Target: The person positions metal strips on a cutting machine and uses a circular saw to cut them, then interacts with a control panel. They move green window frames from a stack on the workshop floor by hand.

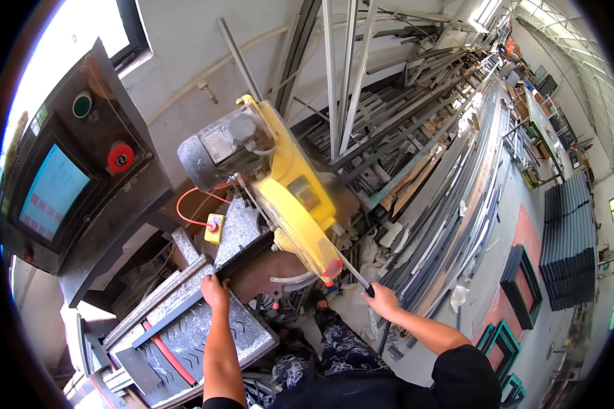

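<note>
A yellow cut-off saw point(295, 163) with a dusty grey motor point(218, 146) stands in the middle, its round yellow guard tilted over the metal bed. My right hand point(383, 301) is wrapped round the black grip of the saw's lever handle point(351, 270). On the left side of the bed, my left hand point(215, 293) grips a long grey metal profile point(176, 313) near its end, close to the guard. The fingers of that hand are partly hidden. White swarf and dust cover the saw bed point(242, 330). The guard hides the blade.
At the left are a dark control panel point(126, 194) with a lit touchscreen point(53, 191) and a red button point(121, 157). A small yellow switch box point(214, 228) hangs on a red cable. Long metal profiles point(450, 211) cover the floor at right, near dark frames point(522, 283).
</note>
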Demonstrator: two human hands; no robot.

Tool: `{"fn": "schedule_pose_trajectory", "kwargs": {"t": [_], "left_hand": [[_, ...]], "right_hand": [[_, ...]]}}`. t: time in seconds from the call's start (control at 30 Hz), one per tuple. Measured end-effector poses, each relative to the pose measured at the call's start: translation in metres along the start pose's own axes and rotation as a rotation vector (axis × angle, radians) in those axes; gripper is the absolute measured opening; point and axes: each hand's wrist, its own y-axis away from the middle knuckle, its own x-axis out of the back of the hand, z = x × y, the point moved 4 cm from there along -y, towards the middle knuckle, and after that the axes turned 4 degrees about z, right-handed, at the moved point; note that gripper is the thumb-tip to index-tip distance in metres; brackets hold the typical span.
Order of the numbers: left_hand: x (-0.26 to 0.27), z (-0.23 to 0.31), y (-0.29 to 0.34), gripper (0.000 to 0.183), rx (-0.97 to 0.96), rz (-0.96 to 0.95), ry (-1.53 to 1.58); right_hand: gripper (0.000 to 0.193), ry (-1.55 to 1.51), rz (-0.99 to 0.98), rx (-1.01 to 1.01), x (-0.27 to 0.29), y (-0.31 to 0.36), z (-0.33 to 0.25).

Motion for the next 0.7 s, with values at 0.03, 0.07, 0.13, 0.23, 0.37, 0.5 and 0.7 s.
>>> {"fn": "schedule_pose_trajectory", "kwargs": {"t": [0.03,0.07,0.13,0.23,0.37,0.5,0.7], "left_hand": [[0.001,-0.001,0.0,0.032,0.007,-0.004,-0.004],[0.001,0.001,0.002,0.032,0.011,-0.013,-0.007],[0.003,0.003,0.003,0.032,0.001,-0.001,-0.013],[0.005,0.005,0.005,0.033,-0.018,0.033,-0.014],[0.003,0.004,0.004,0.032,-0.015,0.034,0.0],[0.003,0.004,0.003,0.031,-0.013,0.029,0.005],[0.001,-0.002,0.005,0.031,-0.021,0.025,-0.002]], "right_hand": [[0.033,0.0,-0.002,0.002,-0.001,-0.001,-0.001],[0.033,0.02,0.005,0.004,0.002,-0.001,-0.003],[0.033,0.061,0.019,0.006,0.011,0.004,-0.007],[0.034,0.009,-0.004,-0.01,0.044,0.012,-0.03],[0.031,0.018,-0.021,-0.007,0.087,0.019,-0.061],[0.032,0.043,-0.012,0.033,0.089,0.017,-0.059],[0.035,0.008,-0.016,-0.013,0.039,0.011,-0.026]]}}
